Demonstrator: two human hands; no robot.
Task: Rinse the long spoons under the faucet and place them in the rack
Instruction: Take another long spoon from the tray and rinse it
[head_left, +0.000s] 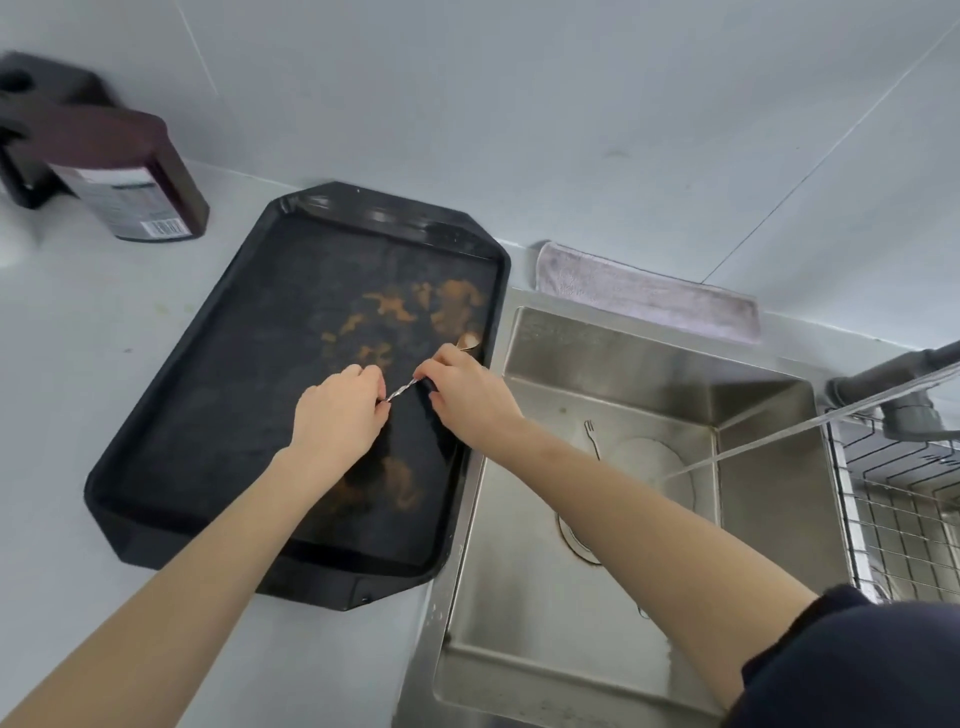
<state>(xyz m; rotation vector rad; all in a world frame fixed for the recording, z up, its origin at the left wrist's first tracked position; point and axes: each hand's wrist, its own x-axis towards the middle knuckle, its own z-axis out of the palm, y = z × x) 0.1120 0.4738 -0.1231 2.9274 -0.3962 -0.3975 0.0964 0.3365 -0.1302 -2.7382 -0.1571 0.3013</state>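
A long spoon with a twisted metal handle is held just above the black tray, stretched between the person's two hands. The left hand pinches the handle's end with its fingers curled in, and the right hand closes over the other part of the handle, with the bowl poking out beyond the knuckles near the tray's right edge. Whether there is more than one spoon in that grasp cannot be told; only one handle shows between the hands.

The tray's floor carries patches of brownish residue (most of it towards the far right corner), and the tray lies on the pale counter just beside the steel sink. A small fork lies on the sink floor. From the right, a stream of water slants down into the basin from the faucet, so the water is running. Past the sink's right rim sits the wire rack. A folded cloth rests behind the sink, and a dark bottle stands on the counter at far left.

The step in hand looks like the pick-up: the spoon is off the tray but has not yet reached the water. The next move would seem to call for carrying it rightward over the sink's rim and into the stream, probably in one hand, turning it so that bowl and twisted handle both get rinsed, before it goes on to the rack.
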